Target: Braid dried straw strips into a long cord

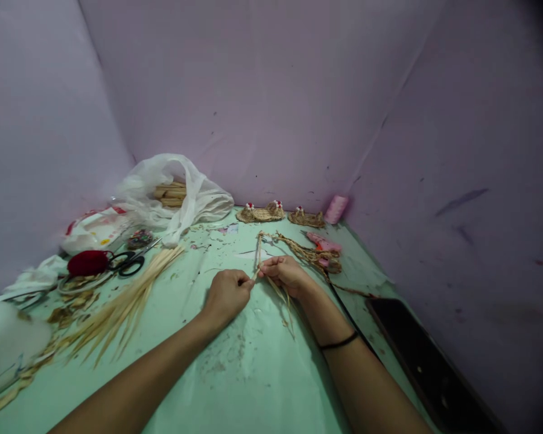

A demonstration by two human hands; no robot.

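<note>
Both hands meet over the middle of the green table, fingers pinched on pale fibre strands. My left hand (228,295) is closed, with thumb and forefinger on a strand. Close beside it, my right hand (284,272) pinches the lower end of a thin braid (259,247) of the same fibre. The braid runs up and away from the fingers, then bends right toward a bundle of braided cord (319,256). Loose strand ends (286,307) hang below my right hand. A dark band (340,342) circles the right forearm.
Pale fibre strips (131,295) fan out at left, near black-handled scissors (131,263) and red yarn (88,263). A white plastic bag (203,202) stands behind. Small woven pieces (265,214), a pink thread spool (336,209) and a pink glue gun (323,242) lie far back. A black phone-like slab (416,349) lies right.
</note>
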